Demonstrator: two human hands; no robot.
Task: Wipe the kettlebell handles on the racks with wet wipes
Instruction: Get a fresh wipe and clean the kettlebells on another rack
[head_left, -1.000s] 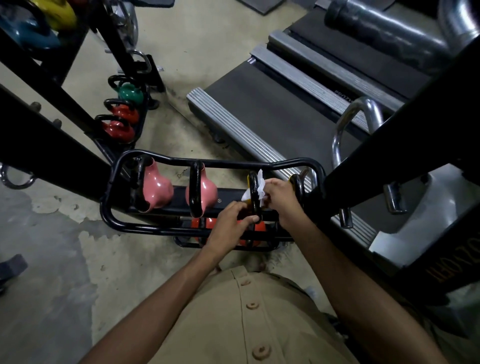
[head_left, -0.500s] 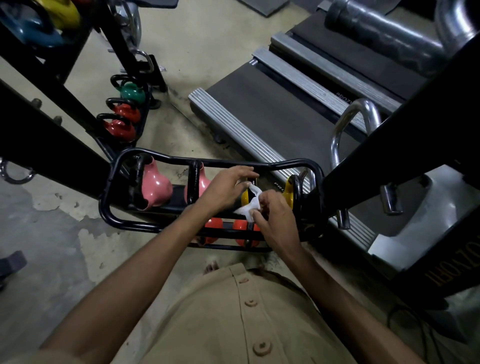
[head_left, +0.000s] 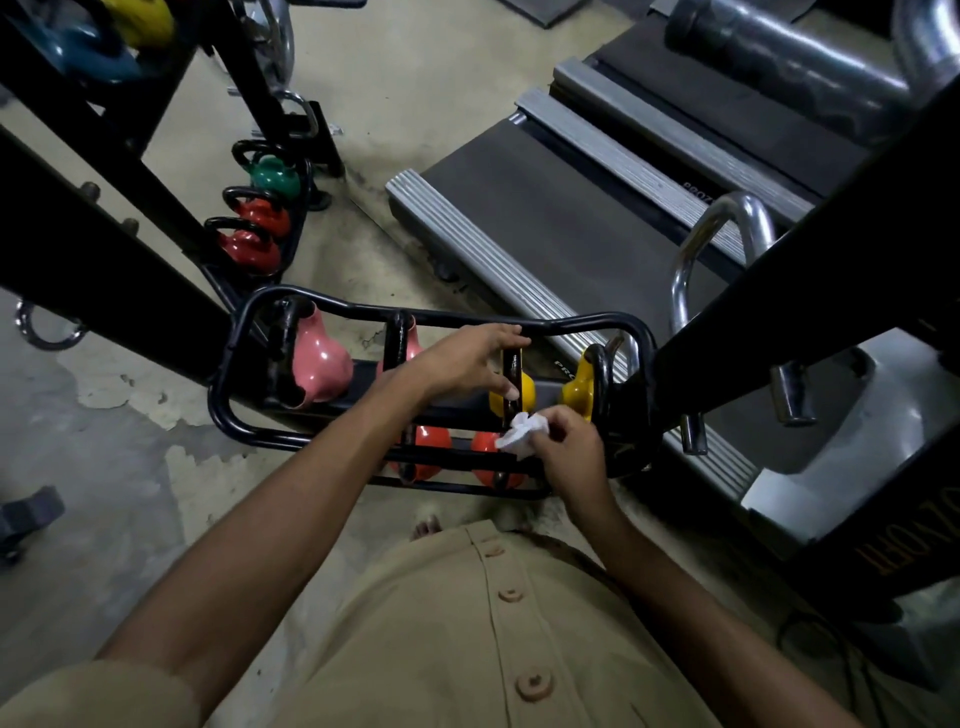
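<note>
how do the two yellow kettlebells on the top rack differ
The left yellow kettlebell has the left hand on its handle; the right yellow kettlebell is untouched. The wet wipe in the right hand is in front of the left one; the right one sits at the end of the rack. Both are yellow with black handles.

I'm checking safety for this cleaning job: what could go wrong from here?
1. The left hand touches the handle of the left yellow kettlebell. If that tips it off the rack, it could drop toward the toes showing below.
2. The right hand holds the wet wipe bunched up, so it may miss parts of the handle.
</note>
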